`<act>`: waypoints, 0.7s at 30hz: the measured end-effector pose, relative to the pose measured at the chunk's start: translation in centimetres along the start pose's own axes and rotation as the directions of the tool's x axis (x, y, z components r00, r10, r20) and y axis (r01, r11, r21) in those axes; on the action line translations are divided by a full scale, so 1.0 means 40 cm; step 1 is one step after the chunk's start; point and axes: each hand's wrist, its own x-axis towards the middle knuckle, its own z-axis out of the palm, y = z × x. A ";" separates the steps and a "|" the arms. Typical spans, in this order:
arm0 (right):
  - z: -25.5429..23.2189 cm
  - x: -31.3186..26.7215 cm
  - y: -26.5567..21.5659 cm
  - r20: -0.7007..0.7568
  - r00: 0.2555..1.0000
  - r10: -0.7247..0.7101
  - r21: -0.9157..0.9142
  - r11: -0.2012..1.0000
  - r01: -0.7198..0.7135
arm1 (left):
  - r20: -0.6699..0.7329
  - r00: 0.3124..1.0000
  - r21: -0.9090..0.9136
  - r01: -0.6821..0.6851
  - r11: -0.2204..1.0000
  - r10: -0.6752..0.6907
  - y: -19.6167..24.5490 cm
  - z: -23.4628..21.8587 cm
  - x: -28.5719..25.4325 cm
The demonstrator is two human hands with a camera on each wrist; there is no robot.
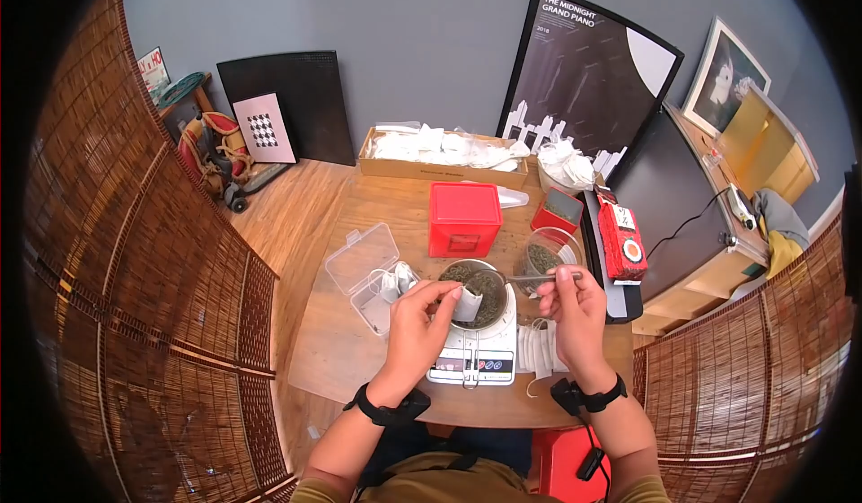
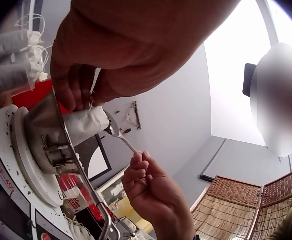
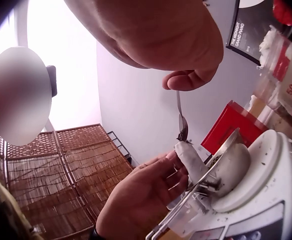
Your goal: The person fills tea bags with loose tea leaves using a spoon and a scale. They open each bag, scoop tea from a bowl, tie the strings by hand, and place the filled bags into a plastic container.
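Observation:
My left hand (image 1: 415,323) pinches a small white tea bag (image 2: 83,125) near its mouth, over a metal bowl (image 2: 42,134) of loose dark tea leaves. The bowl sits on a white digital scale (image 1: 471,371). With my right hand (image 1: 579,317) I grip the handle of a metal spoon (image 1: 543,278). In the right wrist view the spoon's bowl (image 3: 183,129) carries dark leaves right at the tea bag's top end. A string hangs by the left fingers in the left wrist view.
Filled tea bags (image 1: 397,280) lie in a clear hinged box (image 1: 362,256) on the left, others (image 1: 537,349) beside the scale. Behind are a red tin (image 1: 464,218), a clear tub (image 1: 570,250) of leaves and a cardboard box (image 1: 431,172) of white bags. A red packet (image 1: 621,241) is at right.

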 end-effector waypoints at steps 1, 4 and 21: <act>0.003 -0.006 -0.003 0.010 0.999 -0.041 -0.040 0.998 0.041 | -0.002 1.000 -0.003 -0.001 1.000 0.001 0.001 0.001 0.000; 0.011 -0.025 -0.011 0.040 0.991 -0.125 -0.122 0.984 0.129 | 0.003 1.000 0.006 0.010 1.000 -0.010 0.002 -0.001 0.001; -0.011 -0.044 0.087 0.282 0.889 -0.360 -0.611 0.647 0.456 | -0.023 1.000 -0.027 0.003 1.000 -0.004 -0.006 0.008 -0.006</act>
